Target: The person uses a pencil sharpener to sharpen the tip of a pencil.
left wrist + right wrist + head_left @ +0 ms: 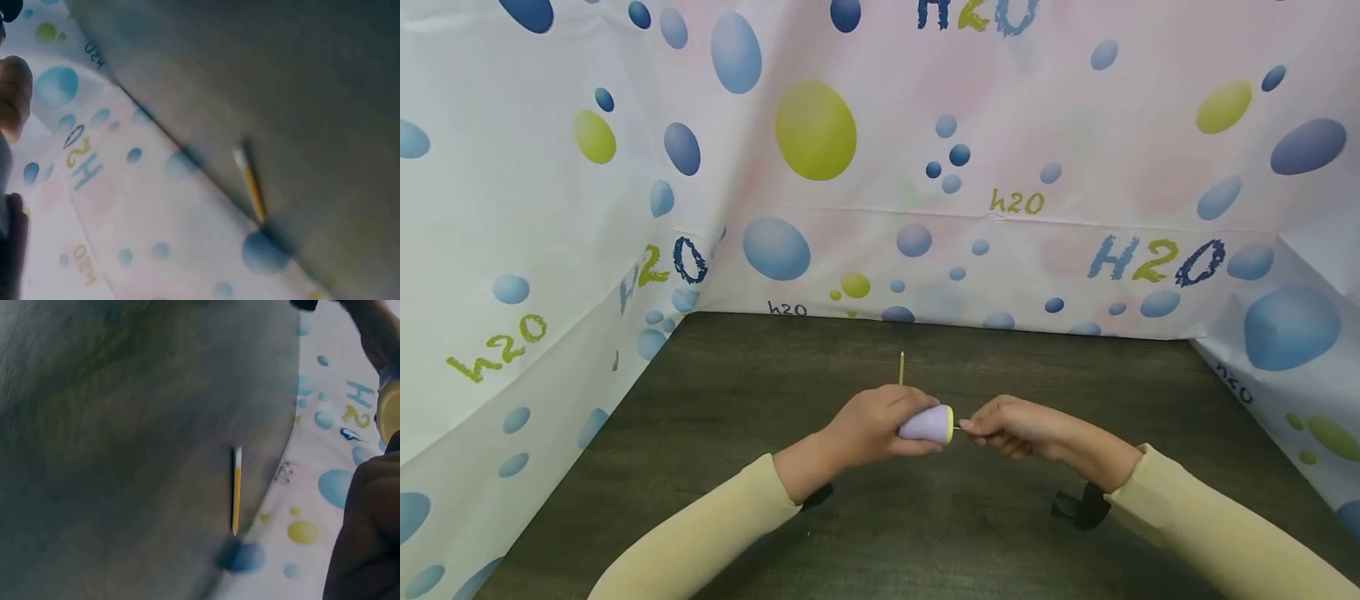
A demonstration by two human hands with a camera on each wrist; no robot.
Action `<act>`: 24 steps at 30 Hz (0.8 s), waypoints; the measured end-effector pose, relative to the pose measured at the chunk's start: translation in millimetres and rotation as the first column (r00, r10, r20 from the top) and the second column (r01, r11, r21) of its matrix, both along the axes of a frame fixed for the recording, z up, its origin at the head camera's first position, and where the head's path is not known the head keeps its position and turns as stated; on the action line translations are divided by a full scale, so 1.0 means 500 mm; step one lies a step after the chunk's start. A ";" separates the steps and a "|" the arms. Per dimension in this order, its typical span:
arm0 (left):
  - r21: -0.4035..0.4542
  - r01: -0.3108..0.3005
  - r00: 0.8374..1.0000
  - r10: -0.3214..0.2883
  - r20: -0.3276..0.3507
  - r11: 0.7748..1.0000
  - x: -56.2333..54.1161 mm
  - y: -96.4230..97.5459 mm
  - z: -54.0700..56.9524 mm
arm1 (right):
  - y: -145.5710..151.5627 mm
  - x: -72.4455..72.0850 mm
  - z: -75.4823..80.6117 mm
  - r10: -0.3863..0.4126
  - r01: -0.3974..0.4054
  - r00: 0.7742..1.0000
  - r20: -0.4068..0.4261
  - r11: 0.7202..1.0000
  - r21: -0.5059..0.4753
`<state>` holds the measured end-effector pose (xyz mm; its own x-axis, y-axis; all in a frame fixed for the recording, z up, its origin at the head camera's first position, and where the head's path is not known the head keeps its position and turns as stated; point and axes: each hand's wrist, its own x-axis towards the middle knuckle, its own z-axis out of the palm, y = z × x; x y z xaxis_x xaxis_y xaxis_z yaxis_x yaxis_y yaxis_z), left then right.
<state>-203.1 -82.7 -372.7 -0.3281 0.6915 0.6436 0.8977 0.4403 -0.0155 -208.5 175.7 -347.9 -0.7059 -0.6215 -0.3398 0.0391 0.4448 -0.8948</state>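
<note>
Left hand (868, 429) around lilac sharpener (927, 424)

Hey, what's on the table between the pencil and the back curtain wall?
Nothing; in the head view, only bare dark table lies between the pencil and the curtain wall.

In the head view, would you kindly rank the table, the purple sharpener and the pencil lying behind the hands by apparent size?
1. Table, by far.
2. Purple sharpener, partly covered by the left hand.
3. Pencil, thinnest; it lies farther away, so its rank is less sure.
</note>
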 end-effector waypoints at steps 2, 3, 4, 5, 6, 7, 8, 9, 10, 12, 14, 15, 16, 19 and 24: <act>0.020 -0.026 0.979 0.021 0.203 0.999 -0.001 0.000 -0.002 | -0.002 0.000 -0.003 0.034 -0.027 0.985 -0.171 0.999 0.042; 0.039 -0.060 0.939 0.043 0.342 0.997 -0.003 0.000 0.000 | -0.003 0.002 -0.005 0.052 -0.028 0.944 -0.325 0.997 0.076; 0.056 -0.108 0.871 0.068 0.487 0.993 -0.006 0.000 0.002 | -0.005 0.003 -0.009 0.075 -0.016 0.858 -0.509 0.993 0.119; 0.074 -0.165 0.782 0.085 0.618 0.984 -0.010 0.000 0.005 | -0.007 0.004 -0.012 0.101 0.017 0.718 -0.688 0.987 0.162; 0.088 -0.223 0.684 0.092 0.723 0.971 -0.016 -0.001 0.008 | -0.009 0.005 -0.017 0.123 0.065 0.545 -0.829 0.980 0.188; 0.098 -0.275 0.584 0.086 0.807 0.956 -0.020 -0.003 0.013 | -0.011 0.005 -0.021 0.140 0.114 0.357 -0.923 0.975 0.192; 0.100 -0.310 0.491 0.069 0.869 0.945 -0.025 -0.005 0.017 | -0.012 0.002 -0.025 0.143 0.148 0.180 -0.973 0.974 0.171; 0.096 -0.335 0.407 0.051 0.912 0.937 -0.030 -0.009 0.020 | -0.013 0.000 -0.028 0.139 0.174 0.020 -0.990 0.975 0.141; 0.092 -0.347 0.336 0.032 0.941 0.933 -0.034 -0.012 0.024 | -0.015 -0.004 -0.031 0.132 0.182 -0.113 -0.985 0.977 0.110; 0.088 -0.346 0.218 -0.012 0.976 0.934 -0.039 -0.019 0.030 | -0.017 -0.011 -0.035 0.112 0.155 -0.283 -0.953 0.985 0.069; 0.090 -0.326 0.130 -0.050 0.990 0.941 -0.039 -0.023 0.035 | -0.018 -0.017 -0.037 0.106 0.132 -0.392 -0.914 0.990 0.058; 0.089 -0.318 0.104 -0.058 0.993 0.944 -0.039 -0.024 0.037 | -0.019 -0.019 -0.038 0.110 0.126 -0.440 -0.891 0.990 0.060; 0.090 -0.312 0.083 -0.067 0.994 0.946 -0.037 -0.024 0.039 | -0.019 -0.021 -0.039 0.110 0.119 -0.485 -0.868 0.991 0.060; 0.093 -0.298 0.070 -0.075 0.995 0.950 -0.031 -0.019 0.040 | -0.022 -0.024 -0.043 0.101 0.104 -0.555 -0.825 0.993 0.052; 0.100 -0.303 0.362 0.017 0.932 0.948 -0.011 -0.007 0.037 | -0.030 -0.011 -0.049 0.057 0.085 -0.305 -0.951 0.996 0.032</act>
<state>-208.7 -86.1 -354.4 -0.8955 0.4449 -0.0125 0.2053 0.4378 0.8753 -214.2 160.4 -372.6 -0.1599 -0.6346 0.7561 -0.8227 0.5090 0.2533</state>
